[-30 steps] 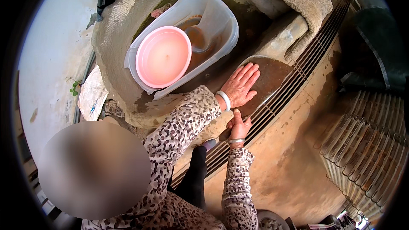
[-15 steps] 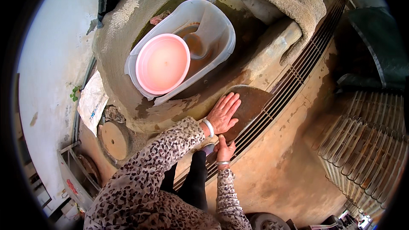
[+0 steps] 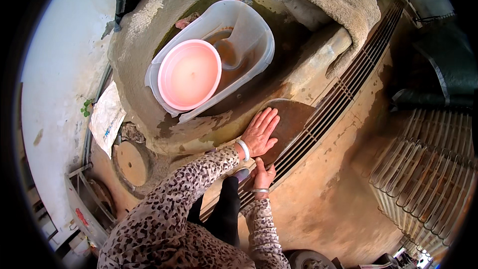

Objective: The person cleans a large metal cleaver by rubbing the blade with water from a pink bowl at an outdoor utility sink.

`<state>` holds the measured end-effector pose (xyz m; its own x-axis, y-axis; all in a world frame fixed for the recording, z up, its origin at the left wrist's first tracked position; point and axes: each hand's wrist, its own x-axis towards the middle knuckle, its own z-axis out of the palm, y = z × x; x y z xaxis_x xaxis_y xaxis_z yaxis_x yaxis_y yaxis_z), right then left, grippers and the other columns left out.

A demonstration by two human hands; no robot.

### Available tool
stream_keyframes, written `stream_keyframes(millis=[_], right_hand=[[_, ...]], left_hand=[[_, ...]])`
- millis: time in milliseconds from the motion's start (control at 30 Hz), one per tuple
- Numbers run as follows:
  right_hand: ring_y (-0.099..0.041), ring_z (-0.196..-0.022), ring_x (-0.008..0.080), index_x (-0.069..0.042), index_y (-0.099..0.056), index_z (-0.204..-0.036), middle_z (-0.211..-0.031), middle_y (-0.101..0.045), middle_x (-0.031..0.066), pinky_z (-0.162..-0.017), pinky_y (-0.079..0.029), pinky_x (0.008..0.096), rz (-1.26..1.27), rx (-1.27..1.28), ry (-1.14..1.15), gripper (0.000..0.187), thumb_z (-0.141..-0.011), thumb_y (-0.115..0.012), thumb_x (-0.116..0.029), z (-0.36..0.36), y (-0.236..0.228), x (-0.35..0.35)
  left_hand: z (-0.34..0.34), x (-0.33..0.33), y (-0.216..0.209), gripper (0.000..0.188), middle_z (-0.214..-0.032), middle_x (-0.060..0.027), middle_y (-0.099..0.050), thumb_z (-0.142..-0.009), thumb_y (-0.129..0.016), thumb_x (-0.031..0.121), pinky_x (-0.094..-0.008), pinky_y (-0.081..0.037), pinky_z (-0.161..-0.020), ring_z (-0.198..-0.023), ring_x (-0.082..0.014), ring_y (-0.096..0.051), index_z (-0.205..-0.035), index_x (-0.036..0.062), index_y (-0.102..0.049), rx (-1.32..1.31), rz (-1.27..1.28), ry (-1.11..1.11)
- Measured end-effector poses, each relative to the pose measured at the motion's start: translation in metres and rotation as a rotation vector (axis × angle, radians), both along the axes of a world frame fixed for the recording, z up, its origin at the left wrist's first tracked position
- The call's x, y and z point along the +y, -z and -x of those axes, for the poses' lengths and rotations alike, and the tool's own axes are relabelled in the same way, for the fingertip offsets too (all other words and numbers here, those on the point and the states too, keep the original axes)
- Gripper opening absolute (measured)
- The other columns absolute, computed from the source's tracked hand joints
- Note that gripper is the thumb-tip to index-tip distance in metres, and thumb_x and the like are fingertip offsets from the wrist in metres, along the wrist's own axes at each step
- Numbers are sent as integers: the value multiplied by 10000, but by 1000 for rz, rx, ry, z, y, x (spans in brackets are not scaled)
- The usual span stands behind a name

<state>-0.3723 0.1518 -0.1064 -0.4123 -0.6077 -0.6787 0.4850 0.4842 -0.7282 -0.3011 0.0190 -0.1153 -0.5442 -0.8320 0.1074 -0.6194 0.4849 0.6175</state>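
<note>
A flat, rusty-brown plate [image 3: 289, 128] with a rounded, pale far edge lies tilted between the concrete basin's rim and the floor grating. My left hand [image 3: 260, 132] rests palm down on its left side, fingers stretched out, a white bangle at the wrist. Just below, my right hand [image 3: 262, 174] is closed at the plate's near end, thumb upward, with a silver bangle on that wrist. What exactly its fingers wrap round is partly hidden.
A concrete basin [image 3: 134, 69] holds a clear plastic tub [image 3: 254, 30] with a pink bowl [image 3: 190, 74] inside. A beige towel [image 3: 343, 5] hangs over its rim. Metal grating [image 3: 351, 84] runs alongside; wire racks [image 3: 423, 174] are stacked at right. A round stone disc [image 3: 132, 163] lies left.
Both hands keep their places on the plate. My right forearm has shifted slightly to the left, and the whole view has moved a little.
</note>
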Motion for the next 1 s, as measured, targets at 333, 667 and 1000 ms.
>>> stream_keyframes(millis=[333,667,1000], right_hand=[[-408,-397,101,-61,-580,-976,-566,-477,-15,-373,-367,277,-20,-74,-4,122,-915,-683,-88,-17,-3,9],[-436,-416,78,-60,-641,-955,-575,-521,-42,-384,-336,266,16,-200,70,113,-900,-711,-129,3,23,-13],[-476,-502,71,-51,-628,-1063,-685,-568,-34,-457,-394,251,306,-30,41,194,-920,-647,-181,25,23,-72]], left_hand=[[-18,10,2,847,-1582,-221,-217,-824,-685,255,-520,-182,-1200,-1469,-414,-194,-1509,3,-256,80,-4,16],[11,-26,3,715,-1559,-250,-265,-887,-582,219,-558,-193,-1174,-1442,-443,-238,-1486,-32,-285,5,131,58],[43,-76,-5,610,-1595,-190,-227,-981,-447,182,-465,-182,-1216,-1477,-365,-197,-1517,-24,-242,-82,367,69]])
